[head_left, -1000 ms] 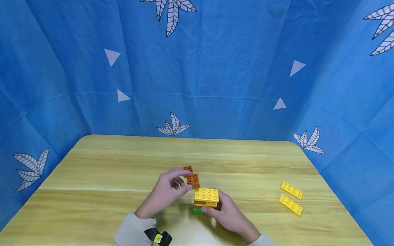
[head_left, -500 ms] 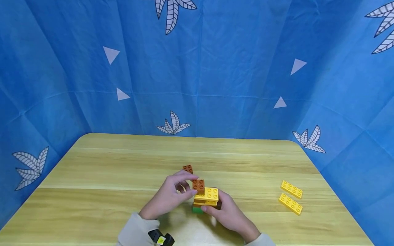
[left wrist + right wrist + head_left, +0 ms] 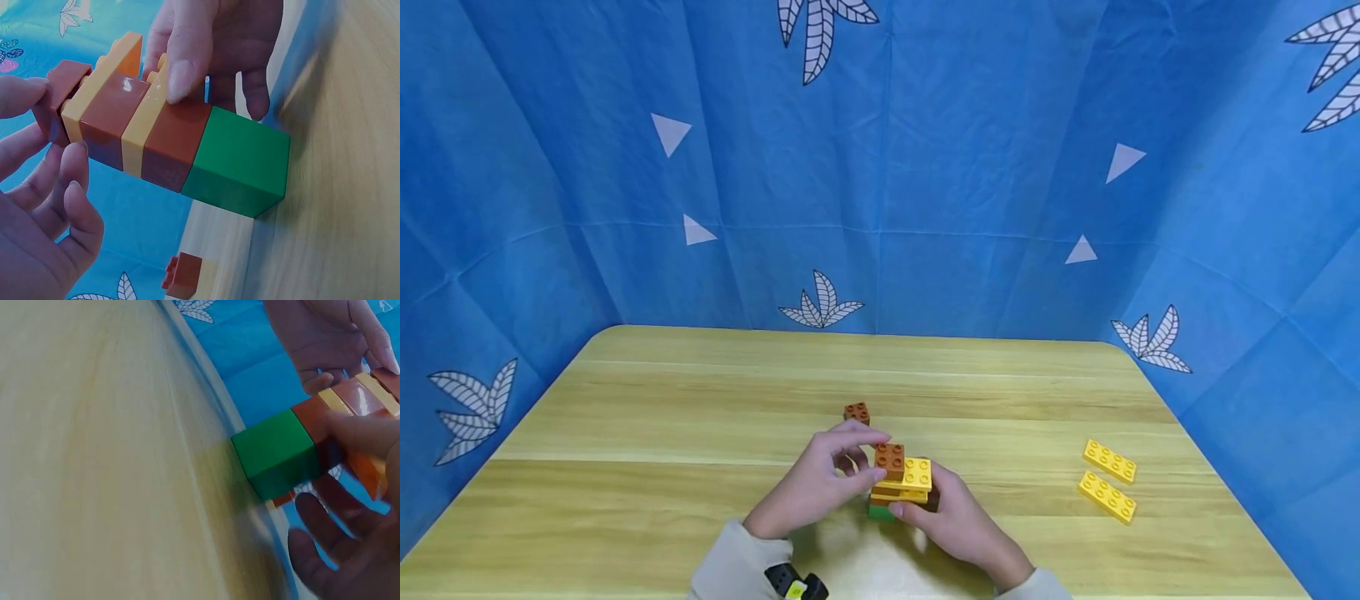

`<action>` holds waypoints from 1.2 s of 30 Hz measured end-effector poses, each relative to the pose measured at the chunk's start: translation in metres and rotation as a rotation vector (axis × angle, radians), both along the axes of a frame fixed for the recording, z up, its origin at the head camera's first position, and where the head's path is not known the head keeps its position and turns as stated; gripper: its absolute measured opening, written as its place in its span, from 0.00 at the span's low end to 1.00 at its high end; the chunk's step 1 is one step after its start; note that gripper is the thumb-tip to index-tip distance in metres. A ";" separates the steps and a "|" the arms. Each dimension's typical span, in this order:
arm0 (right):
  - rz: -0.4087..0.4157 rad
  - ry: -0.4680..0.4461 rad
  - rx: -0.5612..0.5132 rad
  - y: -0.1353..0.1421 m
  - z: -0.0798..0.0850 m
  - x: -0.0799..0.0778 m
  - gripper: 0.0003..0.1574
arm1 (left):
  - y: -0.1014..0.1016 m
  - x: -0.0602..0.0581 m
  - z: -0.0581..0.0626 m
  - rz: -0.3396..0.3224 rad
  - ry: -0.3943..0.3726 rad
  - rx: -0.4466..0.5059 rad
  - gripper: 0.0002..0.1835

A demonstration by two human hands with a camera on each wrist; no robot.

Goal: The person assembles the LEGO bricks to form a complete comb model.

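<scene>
Between the thumb and index finger of my left hand [image 3: 823,479] is a brown two-by-two brick [image 3: 890,460], pinched over the left end of a stack. In the left wrist view this brick sits slightly tilted against the top yellow plate [image 3: 103,75], a narrow gap showing. Below that plate come a brown brick [image 3: 115,112], a second yellow plate [image 3: 139,134], another brown brick [image 3: 175,147] and a green brick [image 3: 240,162] at the base. My right hand [image 3: 962,521] grips the stack from the right, its thumb on the lower brown brick.
A loose brown brick [image 3: 857,412] lies just behind my left hand. Two yellow plates [image 3: 1108,479] lie apart on the right side of the wooden table [image 3: 662,400]. A blue patterned cloth [image 3: 970,167] hangs round the table's back and sides.
My left hand has carried the brown brick right and towards me, from beside the stack onto the top yellow plate's left end. My right hand keeps its grip in place.
</scene>
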State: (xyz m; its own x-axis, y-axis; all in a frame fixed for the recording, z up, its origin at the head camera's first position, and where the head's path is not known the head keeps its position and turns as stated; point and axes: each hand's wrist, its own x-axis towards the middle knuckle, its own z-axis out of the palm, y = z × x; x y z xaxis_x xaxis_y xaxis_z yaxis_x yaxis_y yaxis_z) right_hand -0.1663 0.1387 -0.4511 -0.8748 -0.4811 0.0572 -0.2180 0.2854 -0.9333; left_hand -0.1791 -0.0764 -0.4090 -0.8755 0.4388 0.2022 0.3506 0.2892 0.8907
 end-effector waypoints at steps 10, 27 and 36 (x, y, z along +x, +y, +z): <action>-0.059 0.117 -0.127 0.010 0.009 -0.006 0.36 | 0.001 0.000 0.000 -0.020 0.009 0.023 0.18; -0.219 0.415 -0.108 -0.005 0.027 0.005 0.16 | 0.011 0.004 0.000 -0.034 -0.007 0.069 0.18; -0.215 0.434 -0.106 -0.005 0.026 0.004 0.15 | 0.013 0.006 -0.001 -0.037 -0.032 0.087 0.19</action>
